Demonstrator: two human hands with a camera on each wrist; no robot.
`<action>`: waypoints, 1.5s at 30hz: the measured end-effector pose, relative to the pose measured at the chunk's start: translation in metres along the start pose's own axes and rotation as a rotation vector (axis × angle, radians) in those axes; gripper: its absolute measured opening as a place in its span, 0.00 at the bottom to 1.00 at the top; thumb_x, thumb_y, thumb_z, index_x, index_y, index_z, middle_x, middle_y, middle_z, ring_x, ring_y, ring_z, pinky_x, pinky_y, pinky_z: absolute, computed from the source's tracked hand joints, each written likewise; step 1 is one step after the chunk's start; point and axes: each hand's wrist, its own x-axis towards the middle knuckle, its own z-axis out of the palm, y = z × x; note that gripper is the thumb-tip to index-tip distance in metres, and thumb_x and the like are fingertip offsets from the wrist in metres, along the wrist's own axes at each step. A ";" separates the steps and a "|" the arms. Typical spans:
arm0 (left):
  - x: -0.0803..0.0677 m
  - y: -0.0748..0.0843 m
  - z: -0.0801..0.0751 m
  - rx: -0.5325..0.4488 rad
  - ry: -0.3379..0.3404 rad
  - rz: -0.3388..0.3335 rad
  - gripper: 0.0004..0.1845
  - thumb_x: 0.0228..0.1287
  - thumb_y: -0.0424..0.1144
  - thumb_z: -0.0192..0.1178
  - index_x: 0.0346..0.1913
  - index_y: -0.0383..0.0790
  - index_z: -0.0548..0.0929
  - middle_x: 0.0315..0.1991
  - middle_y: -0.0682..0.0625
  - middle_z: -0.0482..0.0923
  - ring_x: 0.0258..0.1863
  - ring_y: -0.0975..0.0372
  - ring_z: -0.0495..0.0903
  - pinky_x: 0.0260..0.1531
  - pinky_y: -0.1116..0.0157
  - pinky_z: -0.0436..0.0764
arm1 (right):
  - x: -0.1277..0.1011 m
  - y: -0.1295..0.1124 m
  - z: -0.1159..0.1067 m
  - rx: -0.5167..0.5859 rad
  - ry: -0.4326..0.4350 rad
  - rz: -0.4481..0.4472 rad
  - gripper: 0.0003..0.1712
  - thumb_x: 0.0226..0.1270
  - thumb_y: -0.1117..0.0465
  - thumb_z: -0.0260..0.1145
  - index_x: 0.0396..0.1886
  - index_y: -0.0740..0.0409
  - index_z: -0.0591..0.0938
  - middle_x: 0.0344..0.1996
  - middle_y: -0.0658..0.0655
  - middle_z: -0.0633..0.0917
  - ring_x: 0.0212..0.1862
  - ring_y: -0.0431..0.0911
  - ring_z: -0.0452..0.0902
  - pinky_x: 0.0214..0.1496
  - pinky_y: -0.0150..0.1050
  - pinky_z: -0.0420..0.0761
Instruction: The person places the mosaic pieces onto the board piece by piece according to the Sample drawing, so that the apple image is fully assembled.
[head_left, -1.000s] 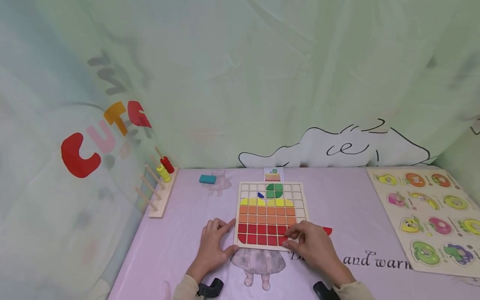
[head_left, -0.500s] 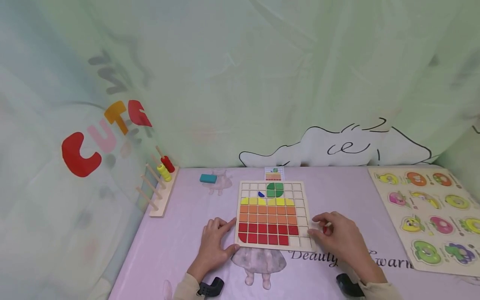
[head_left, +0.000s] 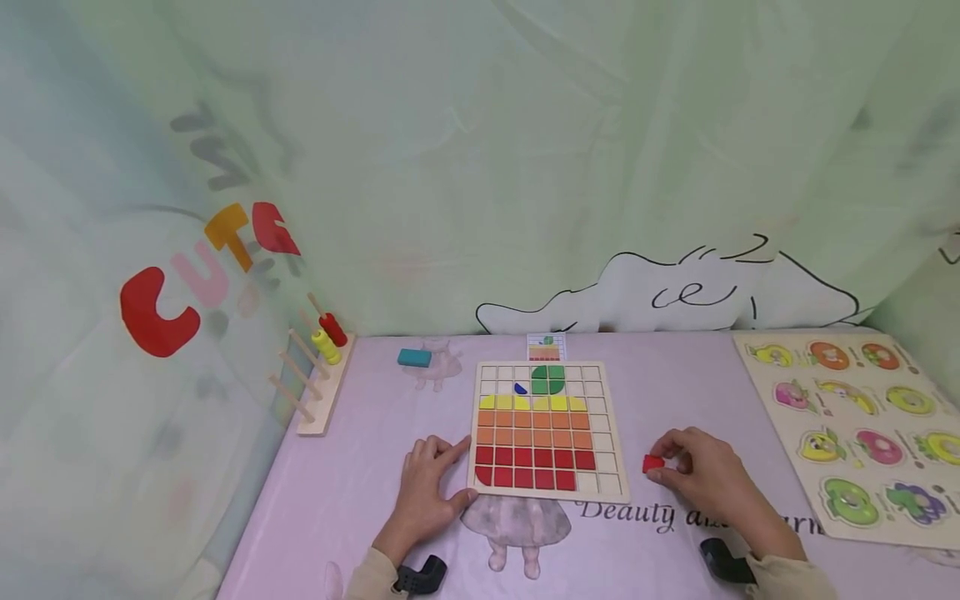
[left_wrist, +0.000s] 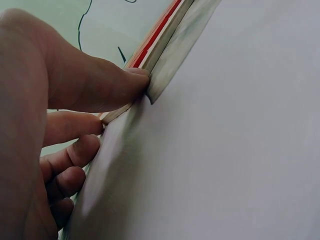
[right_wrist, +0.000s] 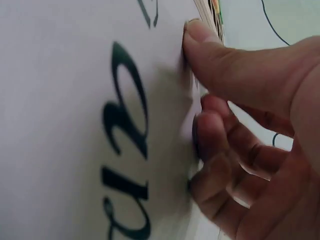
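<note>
A wooden grid board (head_left: 607,483) lies in the middle of the lilac table, filled with green, yellow, orange and red tiles that form an apple. My left hand (head_left: 431,483) rests flat on the table, thumb and forefinger touching the board's (left_wrist: 167,42) near left corner. My right hand (head_left: 693,471) is on the table right of the board and pinches a small red tile (head_left: 653,463) between thumb and fingers. In the right wrist view the thumb (right_wrist: 220,55) and curled fingers press down on the cloth; the tile is hidden there.
A small picture card (head_left: 545,347) lies behind the board. A teal block (head_left: 415,357) and a wooden peg rack (head_left: 318,379) with red and yellow rings stand at the back left. A fruit puzzle board (head_left: 862,433) fills the right side. Green curtain hangs behind.
My right hand left the board's bottom row, moved right onto the table and took hold of the red tile lying there. The left hand has stayed put.
</note>
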 end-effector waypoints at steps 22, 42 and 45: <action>0.000 0.000 0.002 0.012 0.024 0.007 0.38 0.49 0.44 0.76 0.69 0.48 0.84 0.43 0.57 0.72 0.45 0.64 0.64 0.48 0.58 0.65 | -0.003 -0.036 0.025 0.345 -0.101 -0.078 0.13 0.63 0.57 0.81 0.47 0.51 0.92 0.33 0.46 0.89 0.31 0.39 0.80 0.36 0.31 0.81; 0.001 -0.002 0.003 0.008 0.033 0.023 0.38 0.48 0.43 0.76 0.69 0.48 0.84 0.43 0.57 0.72 0.45 0.64 0.64 0.49 0.58 0.66 | -0.005 -0.051 0.034 0.325 -0.077 -0.053 0.14 0.62 0.59 0.81 0.45 0.55 0.90 0.32 0.49 0.84 0.28 0.38 0.74 0.29 0.32 0.74; 0.001 -0.002 0.002 0.011 0.036 0.028 0.38 0.48 0.43 0.76 0.69 0.47 0.84 0.43 0.57 0.72 0.45 0.65 0.64 0.48 0.59 0.66 | -0.002 -0.051 0.036 0.320 -0.057 -0.026 0.13 0.62 0.59 0.81 0.43 0.56 0.89 0.30 0.48 0.84 0.27 0.38 0.74 0.30 0.31 0.74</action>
